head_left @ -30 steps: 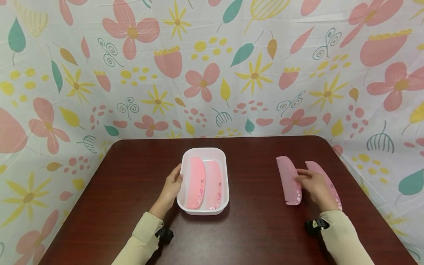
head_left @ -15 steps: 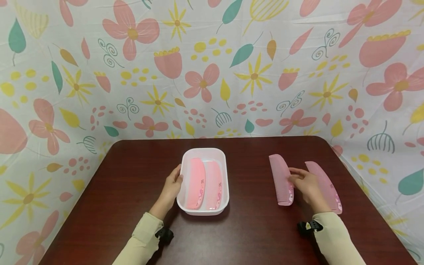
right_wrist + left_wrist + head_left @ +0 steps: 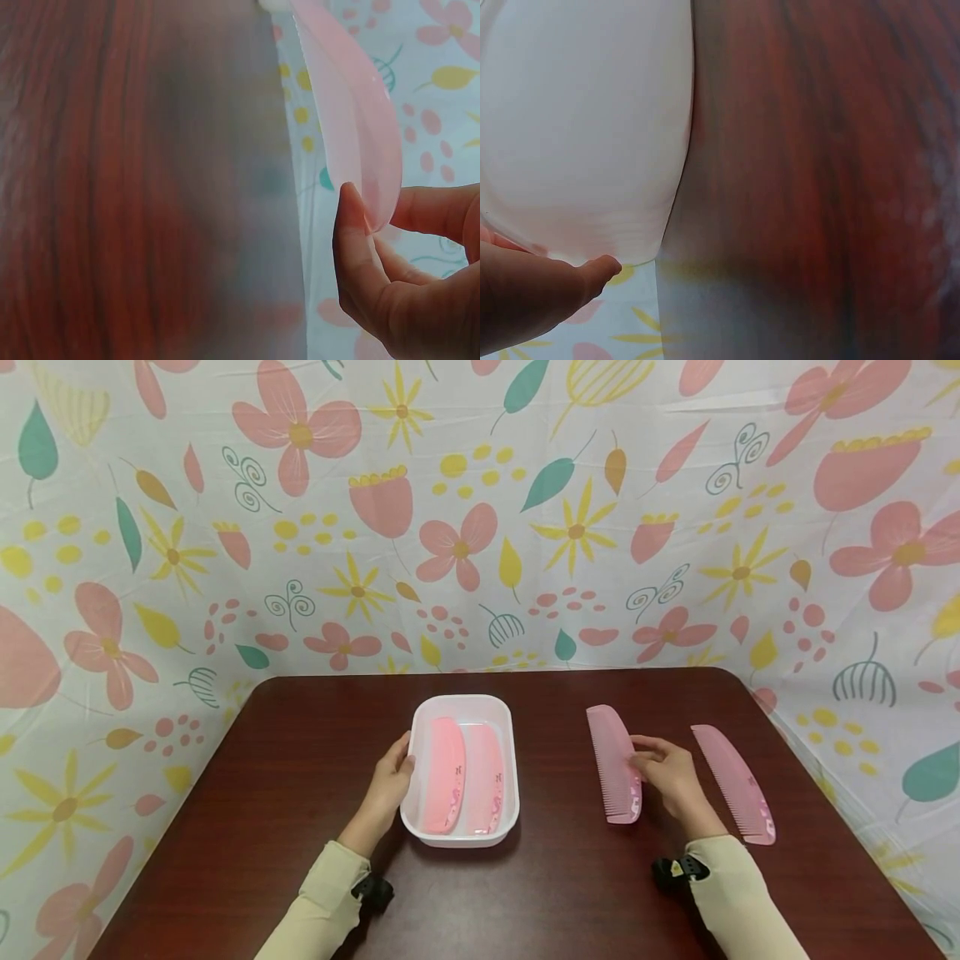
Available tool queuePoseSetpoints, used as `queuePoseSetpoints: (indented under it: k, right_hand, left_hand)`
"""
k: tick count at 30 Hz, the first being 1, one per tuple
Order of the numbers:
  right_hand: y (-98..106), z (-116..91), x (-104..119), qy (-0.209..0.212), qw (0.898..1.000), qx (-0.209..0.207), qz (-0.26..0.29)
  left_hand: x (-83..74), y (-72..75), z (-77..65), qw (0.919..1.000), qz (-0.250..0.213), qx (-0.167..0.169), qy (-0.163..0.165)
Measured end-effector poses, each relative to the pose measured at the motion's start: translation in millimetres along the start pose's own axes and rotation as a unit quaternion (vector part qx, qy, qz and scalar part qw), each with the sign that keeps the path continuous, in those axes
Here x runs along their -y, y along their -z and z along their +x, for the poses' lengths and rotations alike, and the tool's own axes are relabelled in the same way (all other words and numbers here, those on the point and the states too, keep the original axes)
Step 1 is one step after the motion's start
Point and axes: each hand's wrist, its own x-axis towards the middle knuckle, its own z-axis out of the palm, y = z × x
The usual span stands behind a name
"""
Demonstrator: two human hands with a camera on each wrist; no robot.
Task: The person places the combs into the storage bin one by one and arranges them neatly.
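My right hand (image 3: 671,777) pinches a translucent pink comb (image 3: 613,768) by its curved back, between thumb and fingers, with the teeth facing left. The right wrist view shows that comb (image 3: 356,97) from closer, its lower end at the fingertips. A white plastic container (image 3: 459,700) stands left of it on the table. Inside lie two pink combs side by side, a more solid left one (image 3: 444,777) and a paler right one (image 3: 483,777). My left hand (image 3: 384,787) holds the container's left side; in the left wrist view the thumb (image 3: 592,277) lies along its wall.
Another translucent pink comb (image 3: 735,785) lies on the dark wooden table (image 3: 570,893), right of my right hand. A flowered cloth (image 3: 480,527) hangs behind the table and along its sides.
My right hand has moved left with its comb, away from the comb lying at the right and nearer the container. The left hand and container have stayed in place.
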Motion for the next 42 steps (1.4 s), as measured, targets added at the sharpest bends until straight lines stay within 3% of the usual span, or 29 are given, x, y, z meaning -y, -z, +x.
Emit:
queuePoseSetpoints:
  k: [22,35,42]
  right_hand:
    - [-27.0,-2.2,25.8,0.034,0.998,0.018,0.049]
    - [-46.9,-4.8,39.3,0.030,0.998,0.028,0.049]
    - [-59.1,-4.4,47.0,0.028,0.997,0.029,0.061]
  left_hand:
    - [-1.0,0.1,0.7,1.0000,0.003,-0.001,0.008]
    - [-0.6,-0.6,-0.3,1.0000,0.002,0.004,0.002]
    - [-1.4,-1.6,-4.7,0.9995,0.012,-0.005,-0.029]
